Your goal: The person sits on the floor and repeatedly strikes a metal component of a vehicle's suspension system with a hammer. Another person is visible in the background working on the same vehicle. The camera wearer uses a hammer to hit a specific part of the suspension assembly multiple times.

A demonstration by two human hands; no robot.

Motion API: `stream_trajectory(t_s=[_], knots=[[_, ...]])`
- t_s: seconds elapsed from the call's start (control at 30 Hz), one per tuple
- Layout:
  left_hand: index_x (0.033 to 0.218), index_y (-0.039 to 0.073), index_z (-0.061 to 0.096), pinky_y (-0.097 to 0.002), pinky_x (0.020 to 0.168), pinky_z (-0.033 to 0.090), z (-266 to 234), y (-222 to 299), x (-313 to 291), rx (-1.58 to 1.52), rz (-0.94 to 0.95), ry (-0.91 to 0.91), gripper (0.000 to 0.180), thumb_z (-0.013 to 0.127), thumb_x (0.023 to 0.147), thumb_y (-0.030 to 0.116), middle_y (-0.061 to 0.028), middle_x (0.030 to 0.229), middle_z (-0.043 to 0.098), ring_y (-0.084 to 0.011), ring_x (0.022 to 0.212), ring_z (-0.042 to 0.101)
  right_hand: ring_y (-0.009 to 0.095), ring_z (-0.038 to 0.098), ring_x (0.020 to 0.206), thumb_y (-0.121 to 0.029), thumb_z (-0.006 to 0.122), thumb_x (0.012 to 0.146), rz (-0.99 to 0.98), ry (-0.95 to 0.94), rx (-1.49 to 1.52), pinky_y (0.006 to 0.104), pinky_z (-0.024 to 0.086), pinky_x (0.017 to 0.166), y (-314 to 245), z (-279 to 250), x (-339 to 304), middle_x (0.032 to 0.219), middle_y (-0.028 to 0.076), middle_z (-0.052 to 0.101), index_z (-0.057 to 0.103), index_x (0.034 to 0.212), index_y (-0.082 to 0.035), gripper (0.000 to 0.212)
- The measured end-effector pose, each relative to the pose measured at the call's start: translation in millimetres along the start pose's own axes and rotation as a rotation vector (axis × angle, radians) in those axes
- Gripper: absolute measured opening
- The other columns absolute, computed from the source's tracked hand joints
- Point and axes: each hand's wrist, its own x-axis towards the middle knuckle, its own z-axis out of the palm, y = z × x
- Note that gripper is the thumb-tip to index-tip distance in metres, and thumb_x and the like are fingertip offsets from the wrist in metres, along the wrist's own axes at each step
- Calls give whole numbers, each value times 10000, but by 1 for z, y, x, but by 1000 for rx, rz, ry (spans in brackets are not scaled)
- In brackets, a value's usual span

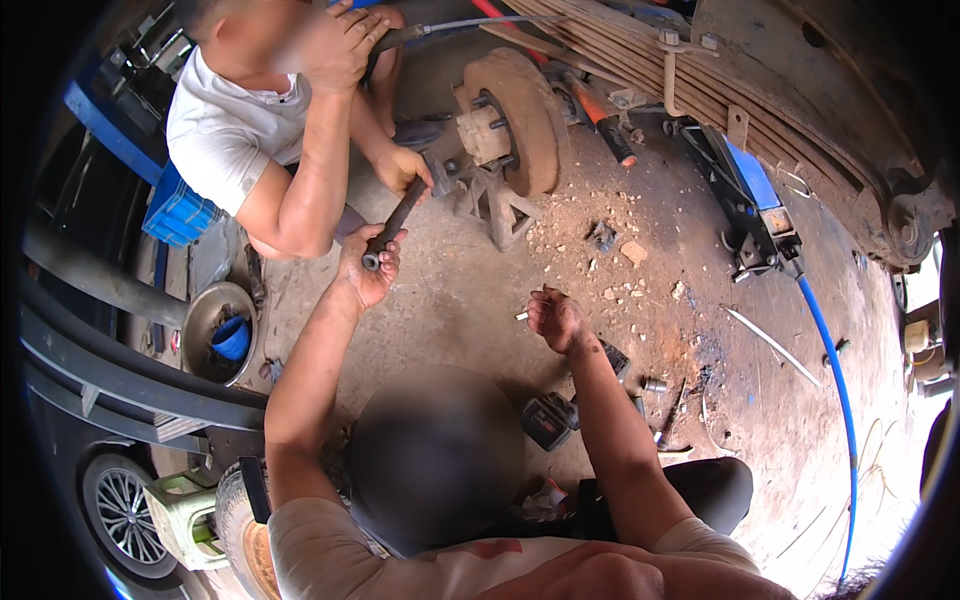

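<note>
My left hand (370,278) is closed round the lower end of a dark metal rod (398,220) with a round, thicker end. A co-worker's hand (402,170) is at the rod's other end, beside a rusty axle hub (484,136) with a brake shoe (535,125). My right hand (556,320) hovers over the floor with its fingers curled in; whether they hold something is hidden. A small white bit shows beside its fingertips. Near my right forearm lies a black power-tool battery or tool body (549,420).
A metal stand (500,212) is under the hub. To its right are an orange-and-black tool (610,130), a blue-and-black jack (760,200), a blue hose (828,350) and rusty leaf springs (640,50). A basin (218,295) and green stool (180,515) stand left. Debris litters the floor.
</note>
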Motion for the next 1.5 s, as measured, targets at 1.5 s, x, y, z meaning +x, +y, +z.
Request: stream_trajectory(t_s=[1.5], knots=[[901,27,620,-379,488,427,-204,-256,-61,1618,107,56,375,518,894,388,-117,594,563,-255,506,553,146,416,476,-266,547,891,-17,400,39,277,354,438,68,-47,21,565,13,411,512,845,-61,213]])
